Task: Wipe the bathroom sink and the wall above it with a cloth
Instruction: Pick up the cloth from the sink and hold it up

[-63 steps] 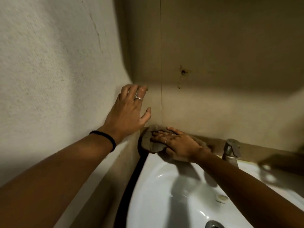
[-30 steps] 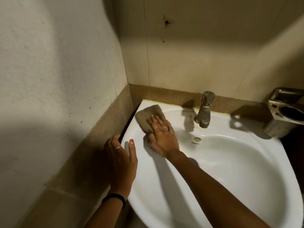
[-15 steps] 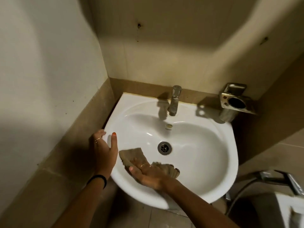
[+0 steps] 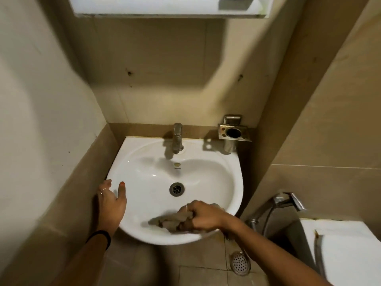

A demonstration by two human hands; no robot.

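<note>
A white sink (image 4: 216,178) hangs in the corner under a beige tiled wall (image 4: 165,79). A crumpled brown cloth (image 4: 171,220) lies on the sink's near rim, bunched in my right hand (image 4: 204,216), which is closed around it. On the sink's left edge rests my left hand (image 4: 111,203), thumb inside the rim and fingers on the outer side. The metal tap (image 4: 177,139) stands at the back of the basin, and the drain (image 4: 176,189) sits in its middle.
A metal holder (image 4: 234,133) is fixed to the wall right of the tap. A white cabinet edge (image 4: 169,7) juts out overhead. At lower right are a spray hose fitting (image 4: 276,205), a white toilet tank (image 4: 346,250) and a floor drain (image 4: 240,263).
The cloth went from the sink's back left corner down to the near rim, then right along it. My right hand now bunches it. My left hand dropped from the wall to the sink's left edge.
</note>
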